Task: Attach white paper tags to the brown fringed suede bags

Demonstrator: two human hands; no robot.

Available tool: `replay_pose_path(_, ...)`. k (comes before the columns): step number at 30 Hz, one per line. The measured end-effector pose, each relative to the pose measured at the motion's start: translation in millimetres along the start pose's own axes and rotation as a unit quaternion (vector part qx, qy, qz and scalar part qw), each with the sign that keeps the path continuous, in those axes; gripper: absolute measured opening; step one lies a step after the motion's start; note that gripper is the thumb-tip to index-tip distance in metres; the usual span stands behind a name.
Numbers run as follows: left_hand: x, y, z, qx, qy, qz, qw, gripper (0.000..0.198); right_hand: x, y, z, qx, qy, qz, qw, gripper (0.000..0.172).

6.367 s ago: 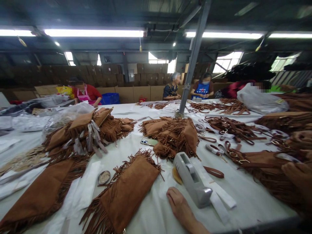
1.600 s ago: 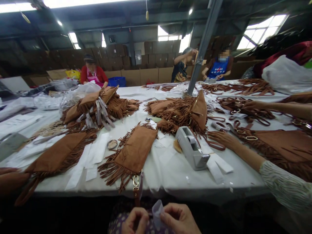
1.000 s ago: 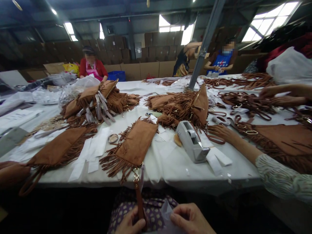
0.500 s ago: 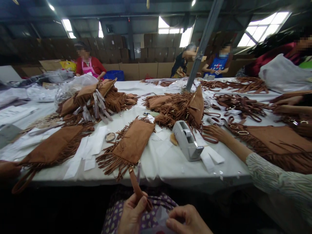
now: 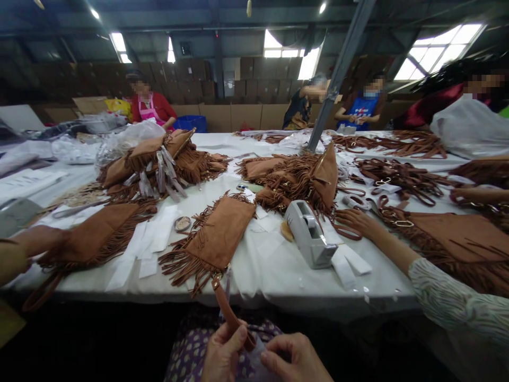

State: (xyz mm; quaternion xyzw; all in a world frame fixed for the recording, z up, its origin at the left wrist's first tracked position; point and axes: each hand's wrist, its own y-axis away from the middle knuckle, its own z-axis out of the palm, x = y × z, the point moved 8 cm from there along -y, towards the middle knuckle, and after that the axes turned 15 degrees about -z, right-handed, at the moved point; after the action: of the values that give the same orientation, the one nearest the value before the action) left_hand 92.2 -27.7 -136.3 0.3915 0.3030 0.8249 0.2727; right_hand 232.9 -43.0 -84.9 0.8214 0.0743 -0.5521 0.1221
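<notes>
Big white cloth-covered table point(image 5: 278, 276) ahead of me, its near edge bare just right of the tan suede fringed bag point(image 5: 217, 239) that lies overhanging it. A grey tape dispenser point(image 5: 308, 240) sits just right of the bag, a co-worker's hand point(image 5: 353, 220) beyond it. From the bag's gold clasp, the brown leather strap point(image 5: 227, 307) drops off the edge into my lap. My left hand point(image 5: 222, 355) pinches the strap's end; my right hand point(image 5: 292, 358) grips a clear plastic wrapper point(image 5: 258, 353) against it, fingers curled narrow.
</notes>
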Motion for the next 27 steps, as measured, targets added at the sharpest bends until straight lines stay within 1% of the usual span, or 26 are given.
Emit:
replay_pose_path(3, -1, -1, -3.1, 0.005, 0.033, -0.027, 0.999, 0.029, -2, -2, -1, 0.011, -0.02, 0.001, 1.0, 0.031)
replay_pose_path(6, 0, -1, -2.3, -0.001, 0.026, -0.028, 0.999, 0.028, -5, -2, -2, 0.007, -0.023, 0.004, 1.0, 0.033)
replay_pose_path(8, 0, -2, -0.2, -0.01, 0.003, -0.02, 1.0, 0.03, -7, -2, -4, 0.009, -0.018, 0.005, 1.0, 0.032)
replay_pose_path(11, 0, -3, 0.3, -0.007, -0.043, -0.001, 0.999, 0.031, -7, 0, -5, 0.015, -0.008, 0.001, 1.0, 0.03)
replay_pose_path(15, 2, -4, 1.0, -0.015, -0.094, 0.034, 0.995, 0.03, -7, 1, -2, 0.004, -0.02, -0.016, 1.0, 0.037)
replay_pose_path(18, 7, -3, -2.1, -0.016, -0.087, 0.046, 0.995, 0.028, -6, 3, -3, 0.009, -0.024, -0.013, 1.0, 0.038)
replay_pose_path(21, 17, 3, -6.8, -0.018, -0.072, 0.046, 0.996, 0.024, -5, 3, -6, 0.018, -0.023, -0.012, 0.999, 0.039)
replay_pose_path(23, 25, 10, -7.2, -0.039, -0.085, 0.048, 0.994, 0.022, -5, 3, -5, 0.005, -0.018, -0.016, 1.0, 0.041)
replay_pose_path(27, 35, 22, -3.5, -0.113, -0.159, 0.046, 0.98, 0.023, -7, -1, 1, -0.033, -0.012, -0.022, 0.999, 0.041)
